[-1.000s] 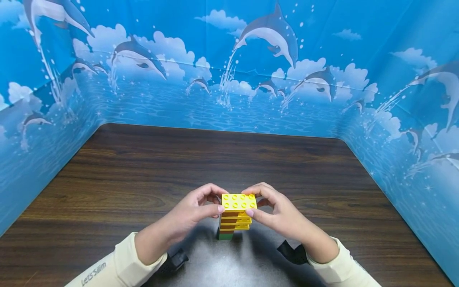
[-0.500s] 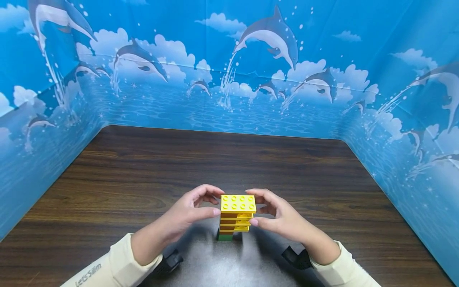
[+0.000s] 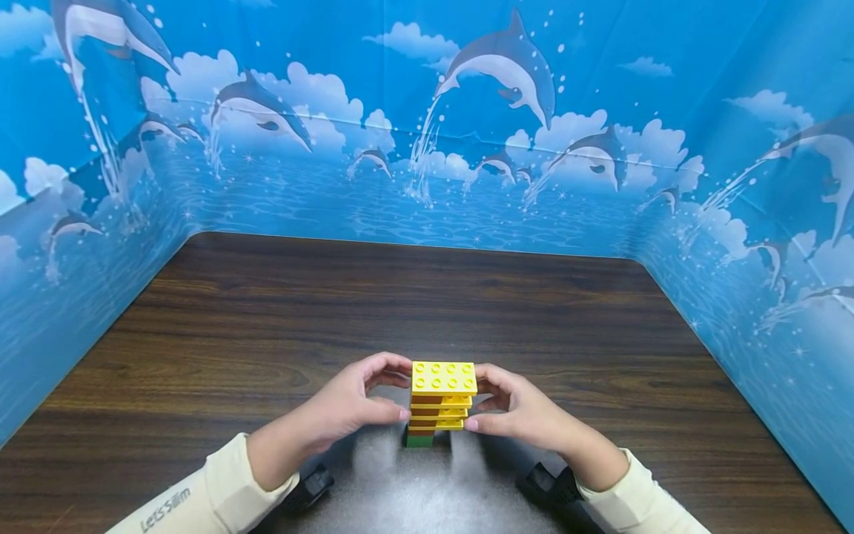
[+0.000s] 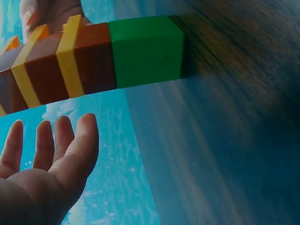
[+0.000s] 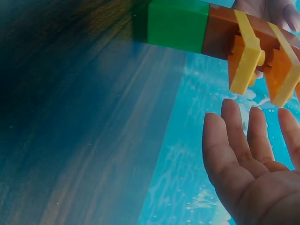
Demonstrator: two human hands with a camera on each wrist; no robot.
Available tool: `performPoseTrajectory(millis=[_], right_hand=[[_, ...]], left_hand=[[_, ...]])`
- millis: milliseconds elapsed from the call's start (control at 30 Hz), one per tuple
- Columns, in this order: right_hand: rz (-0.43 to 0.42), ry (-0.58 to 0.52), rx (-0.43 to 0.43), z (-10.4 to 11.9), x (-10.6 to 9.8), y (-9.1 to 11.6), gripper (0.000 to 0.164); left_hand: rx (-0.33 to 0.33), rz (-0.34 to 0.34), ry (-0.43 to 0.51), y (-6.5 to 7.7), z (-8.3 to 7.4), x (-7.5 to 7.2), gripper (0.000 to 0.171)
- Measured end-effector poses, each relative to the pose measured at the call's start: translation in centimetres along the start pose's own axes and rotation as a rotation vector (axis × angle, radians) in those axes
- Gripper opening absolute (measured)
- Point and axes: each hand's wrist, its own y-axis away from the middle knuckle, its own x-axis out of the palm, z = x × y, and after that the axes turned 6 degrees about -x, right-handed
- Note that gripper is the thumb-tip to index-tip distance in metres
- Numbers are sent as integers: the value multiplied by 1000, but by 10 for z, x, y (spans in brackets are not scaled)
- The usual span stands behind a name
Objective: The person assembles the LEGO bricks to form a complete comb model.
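A tower of toy building bricks stands upright on the table, a green brick (image 3: 419,441) at its foot. Above that, brown bricks (image 4: 95,58) alternate with thin yellow plates (image 5: 245,56), which jut out toward the right. The topmost yellow plate (image 3: 443,378) has its studs bare. My left hand (image 3: 350,400) is at the tower's left side, thumb and fingers spread. On the right, my other hand (image 3: 523,411) flanks the jutting plates in the same way. Both wrist views show extended fingers with a gap between them and the bricks.
The dark wood-grain table (image 3: 400,297) extends behind the tower. A blue curtain (image 3: 320,178) printed with dolphins encloses the back and both sides. Black straps with small devices (image 3: 313,486) sit at the wrists, below cream sleeves (image 3: 200,489).
Both hands have come off the topmost yellow plate, which they were holding by its ends. They have slid lower along the tower's sides. The tower has stayed in place.
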Motion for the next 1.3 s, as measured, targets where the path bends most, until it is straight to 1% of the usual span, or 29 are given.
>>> performPoseTrajectory(millis=[133, 300, 500, 667, 867, 967, 1167, 1300], right_hand=[[1, 12, 1, -3, 1, -1, 51], [0, 12, 17, -3, 4, -2, 51], [11, 24, 26, -4, 7, -2, 52], [11, 51, 48, -4, 9, -3, 52], [12, 81, 57, -5, 11, -4, 51], [10, 92, 49, -6, 12, -5, 51], [-14, 142, 27, -7, 13, -5, 48], [-30, 180, 5, -7, 14, -4, 46]], left_hand=[[0, 23, 10, -2, 3, 1, 56], [-1, 33, -5, -3, 5, 3, 55], [8, 49, 2, -4, 10, 5, 53], [-19, 44, -5, -5, 11, 6, 54], [-41, 26, -48, -6, 12, 8, 54], [-34, 16, -69, -7, 13, 10, 54], [6, -8, -112, -8, 14, 12, 50], [-4, -22, -123, -8, 14, 12, 47]])
